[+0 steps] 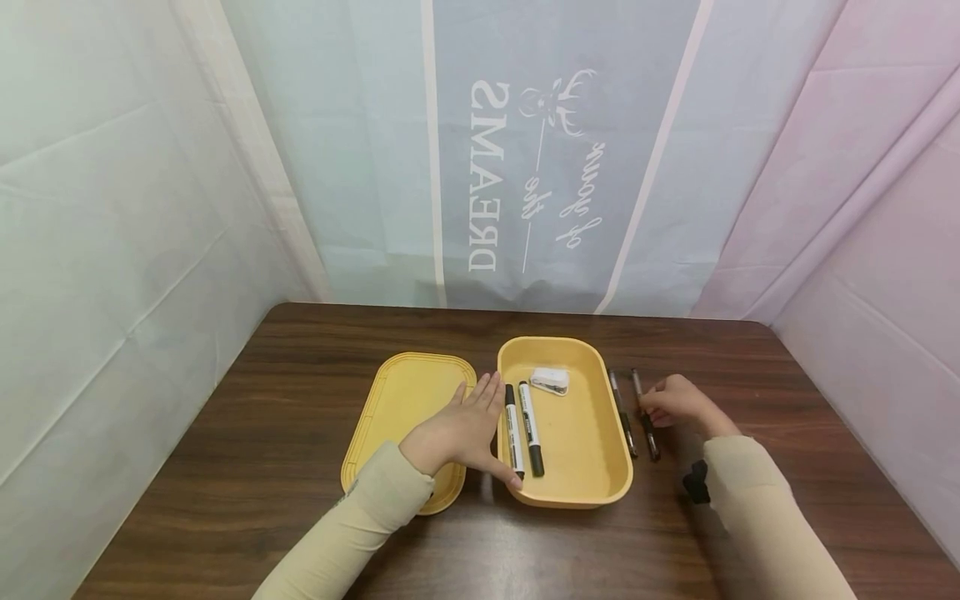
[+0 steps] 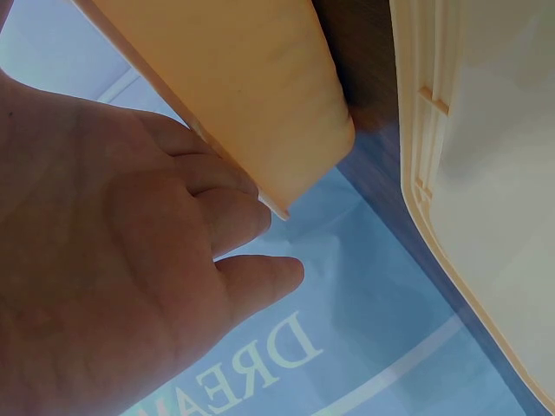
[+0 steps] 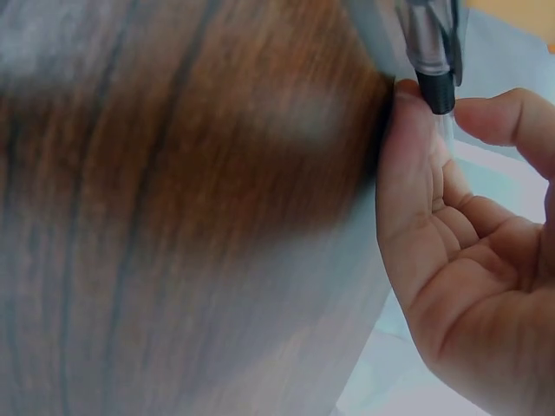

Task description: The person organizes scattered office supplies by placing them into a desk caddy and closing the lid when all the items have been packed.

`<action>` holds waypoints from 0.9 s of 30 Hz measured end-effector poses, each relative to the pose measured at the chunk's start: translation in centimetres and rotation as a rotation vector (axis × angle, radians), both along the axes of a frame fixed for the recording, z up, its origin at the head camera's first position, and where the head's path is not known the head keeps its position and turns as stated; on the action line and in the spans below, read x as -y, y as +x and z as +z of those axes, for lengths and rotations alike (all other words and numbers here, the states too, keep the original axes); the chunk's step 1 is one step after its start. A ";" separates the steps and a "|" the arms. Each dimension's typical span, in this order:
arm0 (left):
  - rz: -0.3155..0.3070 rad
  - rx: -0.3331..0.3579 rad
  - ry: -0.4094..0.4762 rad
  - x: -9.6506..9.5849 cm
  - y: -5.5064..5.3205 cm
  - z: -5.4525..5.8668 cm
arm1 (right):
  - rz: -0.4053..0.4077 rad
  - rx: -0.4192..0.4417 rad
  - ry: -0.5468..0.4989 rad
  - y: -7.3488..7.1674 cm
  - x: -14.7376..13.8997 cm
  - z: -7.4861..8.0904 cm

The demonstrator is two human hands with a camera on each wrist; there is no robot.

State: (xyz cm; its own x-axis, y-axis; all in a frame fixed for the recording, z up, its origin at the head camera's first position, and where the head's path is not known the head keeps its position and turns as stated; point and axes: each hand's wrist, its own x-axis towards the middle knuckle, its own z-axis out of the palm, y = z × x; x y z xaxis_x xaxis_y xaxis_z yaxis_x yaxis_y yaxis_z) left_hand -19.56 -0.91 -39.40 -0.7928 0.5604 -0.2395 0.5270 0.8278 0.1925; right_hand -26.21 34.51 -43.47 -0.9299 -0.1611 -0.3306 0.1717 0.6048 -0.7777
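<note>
My left hand (image 1: 465,429) rests with spread fingers on the left rim of a yellow plastic box (image 1: 577,450). In the left wrist view its straight fingers touch the outer edge of the box wall (image 2: 260,95). To the right of the box, my right hand (image 1: 678,400) pinches a clear-barrelled pen with black ends (image 1: 637,383) between thumb and fingers. A similar pen (image 1: 621,408) lies between that one and the box. Inside the box are two white markers with black caps, a left marker (image 1: 513,433) and a right marker (image 1: 529,421), plus a small white stapler-like object (image 1: 551,380).
A flat yellow lid (image 1: 405,400) lies left of the box, partly under the left forearm. Everything stands on a dark wood-grain table (image 1: 262,417). Fabric curtains (image 1: 375,167) hang behind and on both sides. A black item (image 1: 696,482) sits by the right wrist.
</note>
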 end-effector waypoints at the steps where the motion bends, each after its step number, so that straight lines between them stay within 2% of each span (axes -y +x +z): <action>1: 0.000 -0.001 -0.002 0.0 0.0 0.0 | 0.002 0.007 -0.013 0.0 -0.1 0.0; 10: -0.002 -0.004 -0.012 -0.1 0.0 -0.1 | 0.073 0.063 -0.073 -0.1 -1.4 0.0; 19: 0.006 0.000 -0.010 -0.1 0.0 0.0 | 0.066 0.125 -0.190 -0.1 -2.3 0.2; 27: 0.006 0.002 -0.006 0.0 0.0 0.0 | 0.053 0.090 -0.170 -0.2 -2.1 1.0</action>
